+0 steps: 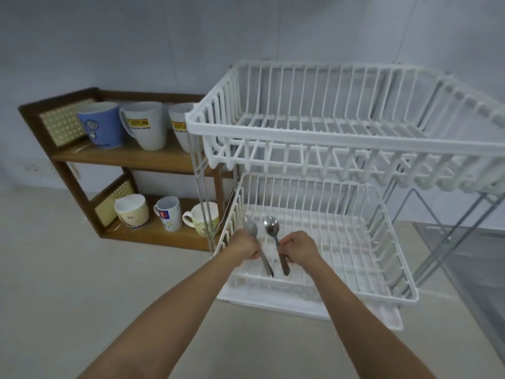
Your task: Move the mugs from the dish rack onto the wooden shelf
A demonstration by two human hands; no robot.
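Note:
A white two-tier dish rack [322, 129] stands on the counter; no mug shows in either tier. The wooden shelf [131, 158] to its left holds a blue mug [102, 124] and two white mugs [146, 125] on top, the third partly hidden by the rack. Three patterned mugs [132, 210] stand on its lower board. My left hand [247, 246] grips a spoon [251, 228] over the lower tier's front left. My right hand [297, 248] grips a second spoon [271, 225] beside it. Both spoon bowls point up.
The rack sits on a white drip tray [388, 315]. A steel sink [481, 272] lies at the right edge. Beige counter [82, 283] spreads in front of the shelf, and a pale wall rises behind everything.

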